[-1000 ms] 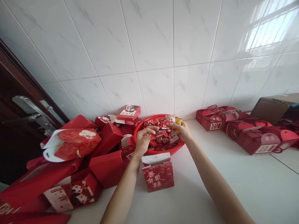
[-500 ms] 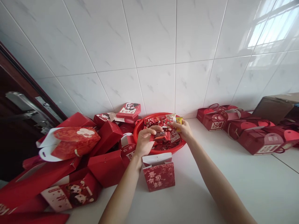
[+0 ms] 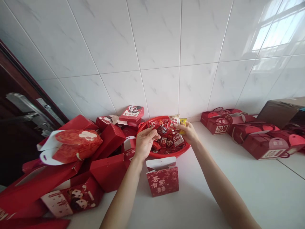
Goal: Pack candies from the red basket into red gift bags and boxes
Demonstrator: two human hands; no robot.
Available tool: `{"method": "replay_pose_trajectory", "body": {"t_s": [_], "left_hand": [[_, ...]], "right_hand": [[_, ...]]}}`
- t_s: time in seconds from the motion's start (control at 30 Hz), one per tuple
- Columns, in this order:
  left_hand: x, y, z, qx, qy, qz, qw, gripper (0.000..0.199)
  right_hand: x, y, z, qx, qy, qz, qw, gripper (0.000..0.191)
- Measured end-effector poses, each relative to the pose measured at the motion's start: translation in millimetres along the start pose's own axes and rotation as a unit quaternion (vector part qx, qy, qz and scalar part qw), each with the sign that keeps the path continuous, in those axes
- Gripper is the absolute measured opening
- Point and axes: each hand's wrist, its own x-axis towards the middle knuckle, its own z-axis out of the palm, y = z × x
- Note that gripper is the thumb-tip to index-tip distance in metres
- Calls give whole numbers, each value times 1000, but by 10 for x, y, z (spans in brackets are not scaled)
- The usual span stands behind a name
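My right hand [image 3: 188, 130] is closed on wrapped candies, a yellow one [image 3: 182, 124] and a white one [image 3: 175, 119], over the right side of a red basket. The red basket [image 3: 175, 155] holds many red wrapped candies [image 3: 169, 142]. Above its left side, my left hand [image 3: 145, 140] is pinched at the edge of a small clear-and-red wrapper [image 3: 163, 128] that reaches toward my right fingers. In front of the basket stands an upright red box [image 3: 162, 182] with gold-white characters, its top open and its white inner flap showing.
Red boxes [image 3: 108, 171] lie heaped on the left, beside a dark door with a metal handle [image 3: 26, 108]. Closed red handled boxes [image 3: 264, 144] stand at the right, near a brown carton [image 3: 278, 113]. A tiled wall rises behind the white tabletop [image 3: 202, 197].
My left hand has drawn back slightly and lowered, and the larger red packet near its fingers no longer shows there. My right hand still holds the yellow and white candies.
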Motion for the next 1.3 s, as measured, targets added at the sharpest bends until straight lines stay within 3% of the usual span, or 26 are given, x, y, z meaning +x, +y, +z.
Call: {"method": "replay_pose_trajectory", "body": {"t_s": [0.23, 0.5, 0.63, 0.83, 0.9, 0.97, 1.07, 1.13, 1.2, 1.3], "left_hand": [[11, 63, 23, 8, 66, -32, 997, 40], [-6, 111, 59, 23, 115, 26, 993, 38], [-71, 165, 101, 55, 97, 23, 993, 40], [-178, 362, 65, 165, 19, 17, 986, 43], [-242, 518, 0, 248, -22, 40, 968, 38], [-330, 700, -84, 364, -104, 47, 924, 26], [-471, 915, -199, 515, -272, 7, 813, 22], [-532, 961, -230, 558, -347, -30, 753, 24], [-544, 922, -213, 571, -371, -55, 731, 28], [-487, 769, -129, 582, -336, -87, 735, 33]], "right_hand": [[-167, -175, 124, 35, -103, 29, 994, 34], [-328, -291, 267, 26, -163, 10, 986, 31], [-396, -336, 335, 10, -167, 5, 986, 32], [-504, -435, 362, -34, -162, -22, 986, 36], [-544, -501, 333, -66, -161, -42, 984, 35], [-584, -582, 292, -99, -174, -59, 978, 34], [-641, -700, 226, -137, -217, -65, 964, 33], [-671, -757, 189, -151, -243, -60, 956, 33], [-691, -790, 164, -163, -259, -51, 951, 34], [-700, -808, 149, -178, -285, -36, 941, 37]]}}
